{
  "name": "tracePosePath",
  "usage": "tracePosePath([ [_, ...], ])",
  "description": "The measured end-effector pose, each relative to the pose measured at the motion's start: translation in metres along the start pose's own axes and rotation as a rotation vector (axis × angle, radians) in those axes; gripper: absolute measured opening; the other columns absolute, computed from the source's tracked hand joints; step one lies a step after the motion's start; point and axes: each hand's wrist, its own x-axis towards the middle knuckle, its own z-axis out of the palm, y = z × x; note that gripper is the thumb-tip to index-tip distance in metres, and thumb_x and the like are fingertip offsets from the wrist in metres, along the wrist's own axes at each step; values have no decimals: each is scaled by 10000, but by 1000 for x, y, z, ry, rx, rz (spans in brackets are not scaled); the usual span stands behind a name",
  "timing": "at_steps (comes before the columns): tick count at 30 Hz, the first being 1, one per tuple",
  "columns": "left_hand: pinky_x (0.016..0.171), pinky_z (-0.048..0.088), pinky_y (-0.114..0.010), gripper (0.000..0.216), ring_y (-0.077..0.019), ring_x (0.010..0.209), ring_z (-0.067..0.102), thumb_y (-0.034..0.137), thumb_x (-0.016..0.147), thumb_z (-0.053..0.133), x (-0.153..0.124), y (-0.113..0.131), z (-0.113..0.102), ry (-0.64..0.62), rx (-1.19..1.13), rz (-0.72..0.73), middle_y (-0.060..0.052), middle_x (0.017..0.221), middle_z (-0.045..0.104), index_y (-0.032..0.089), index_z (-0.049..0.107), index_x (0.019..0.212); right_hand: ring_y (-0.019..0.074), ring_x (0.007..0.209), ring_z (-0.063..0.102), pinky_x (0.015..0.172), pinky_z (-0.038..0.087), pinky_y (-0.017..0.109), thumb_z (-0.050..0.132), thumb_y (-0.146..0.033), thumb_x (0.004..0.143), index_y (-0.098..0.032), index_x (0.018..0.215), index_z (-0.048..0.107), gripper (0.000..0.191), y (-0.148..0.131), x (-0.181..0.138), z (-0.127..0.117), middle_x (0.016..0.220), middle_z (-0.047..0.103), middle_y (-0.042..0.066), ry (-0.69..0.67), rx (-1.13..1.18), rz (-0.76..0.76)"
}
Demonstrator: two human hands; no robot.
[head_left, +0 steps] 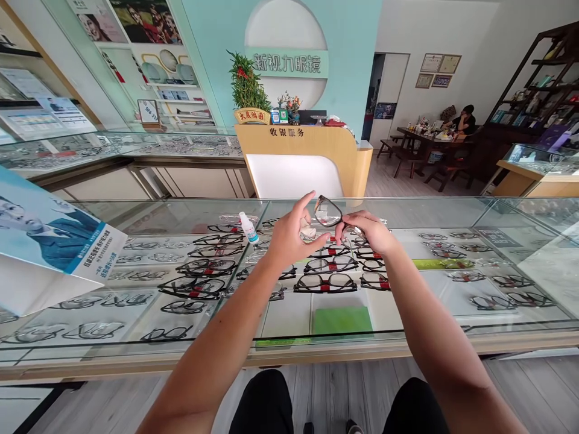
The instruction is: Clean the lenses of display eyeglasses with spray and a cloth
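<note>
Above the glass counter, my right hand [365,231] grips a pair of eyeglasses [329,224], its fingers closed at the frame's side. One dark-rimmed lens stands raised and tilted between my hands; the rest of the frame is partly hidden. My left hand [293,236] is just left of the lens, thumb and forefinger spread wide. Its other fingers curl around a small whitish cloth [308,231], mostly covered by the hand. A white spray bottle [248,228] with a blue lower part stands on the glass to the left.
Rows of eyeglasses [325,282] lie inside the glass display counter [199,346], beside a green sheet [342,320]. A cardboard advertising stand [54,235] occupies the left end. Beyond are a wooden cashier desk [298,141] and a seated person [465,120] at a dark table.
</note>
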Motion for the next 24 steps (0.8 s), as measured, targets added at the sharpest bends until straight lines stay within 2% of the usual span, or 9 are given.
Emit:
tracePosePath([
  [4,836,572,-368,860,-246,925,718,456,855,889,-1,-5,4,24,95,63,-58,1034,737,211,593,1625,256,777,695,895,541,398,640,-665,1062,-248,703,861,593,-4,-2,-4,747,832,54,-56,-50,20],
  [10,950,643,-437,758,-342,1254,733,429,838,915,-1,-9,7,116,175,204,-155,1439,704,249,660,1529,240,740,710,897,559,401,569,-839,1069,-234,739,873,754,-4,-3,-3,727,827,59,-108,-50,23],
  [16,1041,653,-493,719,-344,1262,743,368,872,894,0,-9,8,157,148,262,-163,1451,733,244,633,1531,247,741,720,855,577,408,548,-948,1011,-224,800,899,832,-6,-3,0,756,840,82,-54,-3,-31],
  [18,1050,649,-503,710,-341,1240,749,384,884,901,0,-9,8,179,138,269,-166,1449,738,243,632,1526,260,750,735,845,587,420,582,-947,994,-228,786,887,808,-5,-2,1,750,831,82,9,17,-55],
  [20,1043,644,-505,716,-340,1221,748,417,882,925,0,-8,9,209,126,259,-170,1443,738,244,635,1514,278,793,756,878,598,440,609,-938,983,-238,789,878,774,-2,-1,1,770,825,83,138,24,-112],
  [24,970,633,-463,723,-319,1180,732,439,889,945,-1,-7,8,343,150,182,-160,1433,717,242,625,1506,313,1019,757,1032,570,482,599,-767,1067,-262,969,873,583,4,-3,-2,978,838,95,562,-141,-344],
])
